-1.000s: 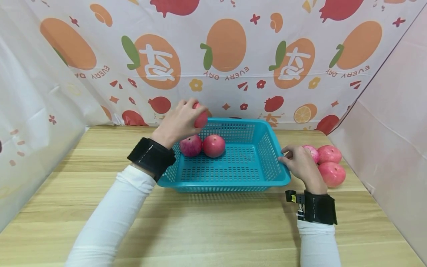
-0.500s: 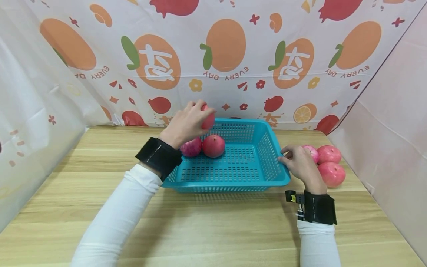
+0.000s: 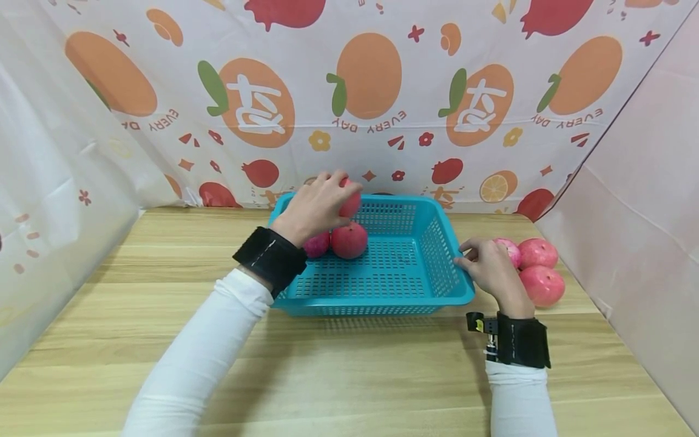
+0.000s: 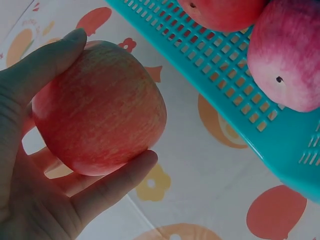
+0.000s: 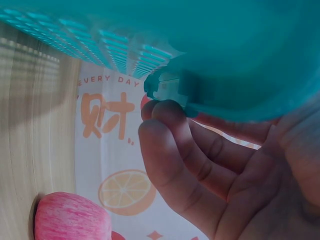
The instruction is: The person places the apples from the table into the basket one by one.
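My left hand [image 3: 314,209] holds a red apple [image 4: 100,110] above the back left of a turquoise plastic basket [image 3: 377,301]. In the left wrist view the thumb and fingers wrap around the apple's sides. Two apples lie at the left inside the basket: a red one [image 3: 350,241] and a darker purplish one [image 3: 317,244], partly hidden by the left hand. My right hand [image 3: 494,273] grips the basket's right rim; from the right wrist, curled fingers [image 5: 165,155] show under the rim.
Beside the right hand, three pink apples sit on the wooden table [image 3: 349,376]: a rear one [image 3: 537,253], a front one [image 3: 542,286] and one partly hidden [image 3: 509,250]. A fruit-printed white sheet [image 3: 415,79] hangs close behind the basket.
My left hand has shifted right and slightly down with its apple, from the basket's left end further over the inside. My right hand and the basket stay in place.
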Action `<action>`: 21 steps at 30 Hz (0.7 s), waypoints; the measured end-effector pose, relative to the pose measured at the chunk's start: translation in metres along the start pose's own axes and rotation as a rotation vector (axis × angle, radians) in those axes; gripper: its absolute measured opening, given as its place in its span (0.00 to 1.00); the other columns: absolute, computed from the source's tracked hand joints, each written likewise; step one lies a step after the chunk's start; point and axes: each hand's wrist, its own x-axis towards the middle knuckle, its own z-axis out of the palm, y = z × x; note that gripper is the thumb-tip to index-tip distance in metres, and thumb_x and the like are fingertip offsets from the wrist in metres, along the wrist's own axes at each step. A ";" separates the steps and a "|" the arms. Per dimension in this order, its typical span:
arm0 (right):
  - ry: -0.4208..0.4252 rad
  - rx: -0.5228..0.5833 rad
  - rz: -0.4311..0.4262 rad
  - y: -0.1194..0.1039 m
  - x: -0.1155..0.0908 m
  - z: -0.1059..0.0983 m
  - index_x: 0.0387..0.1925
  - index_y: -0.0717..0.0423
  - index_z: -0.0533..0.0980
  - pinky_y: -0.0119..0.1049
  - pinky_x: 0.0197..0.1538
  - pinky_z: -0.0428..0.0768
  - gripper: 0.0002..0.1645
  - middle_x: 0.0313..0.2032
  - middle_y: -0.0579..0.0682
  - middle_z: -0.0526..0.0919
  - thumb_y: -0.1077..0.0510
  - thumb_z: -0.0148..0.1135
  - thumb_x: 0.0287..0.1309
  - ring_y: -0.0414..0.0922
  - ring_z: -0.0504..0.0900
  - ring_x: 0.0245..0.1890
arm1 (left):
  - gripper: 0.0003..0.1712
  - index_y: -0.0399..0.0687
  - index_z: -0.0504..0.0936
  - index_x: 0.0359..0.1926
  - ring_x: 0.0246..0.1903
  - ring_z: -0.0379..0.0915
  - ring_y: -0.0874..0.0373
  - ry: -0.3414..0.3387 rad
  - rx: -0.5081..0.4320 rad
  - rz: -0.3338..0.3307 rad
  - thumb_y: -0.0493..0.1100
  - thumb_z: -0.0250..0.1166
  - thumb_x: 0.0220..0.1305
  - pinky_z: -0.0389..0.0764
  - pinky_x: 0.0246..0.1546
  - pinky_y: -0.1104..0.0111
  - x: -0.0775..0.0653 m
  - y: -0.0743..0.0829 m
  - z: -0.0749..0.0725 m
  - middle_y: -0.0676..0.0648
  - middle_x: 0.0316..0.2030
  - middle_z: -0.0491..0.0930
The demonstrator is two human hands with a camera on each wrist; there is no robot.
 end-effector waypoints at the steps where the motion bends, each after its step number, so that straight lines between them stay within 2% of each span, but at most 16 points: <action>1: -0.002 0.000 0.001 0.000 0.000 0.000 0.41 0.70 0.74 0.47 0.31 0.82 0.15 0.30 0.63 0.80 0.63 0.60 0.53 0.48 0.79 0.25 | 0.35 0.50 0.70 0.54 0.45 0.63 0.44 -0.005 -0.003 0.001 0.54 0.71 0.44 0.79 0.36 0.53 0.001 0.001 0.001 0.40 0.48 0.68; 10: -0.007 0.002 0.006 0.001 0.001 0.001 0.41 0.70 0.74 0.46 0.30 0.83 0.15 0.30 0.63 0.80 0.62 0.60 0.54 0.48 0.79 0.25 | 0.34 0.50 0.70 0.55 0.45 0.63 0.44 -0.023 -0.002 0.020 0.53 0.70 0.46 0.80 0.30 0.56 0.005 0.008 0.009 0.40 0.48 0.67; 21: -0.013 -0.001 0.013 0.001 0.001 0.001 0.42 0.70 0.73 0.47 0.31 0.83 0.16 0.31 0.63 0.80 0.62 0.60 0.54 0.48 0.79 0.25 | 0.34 0.49 0.69 0.55 0.46 0.62 0.44 -0.040 -0.009 0.050 0.52 0.70 0.46 0.81 0.31 0.56 0.012 0.014 0.014 0.41 0.50 0.66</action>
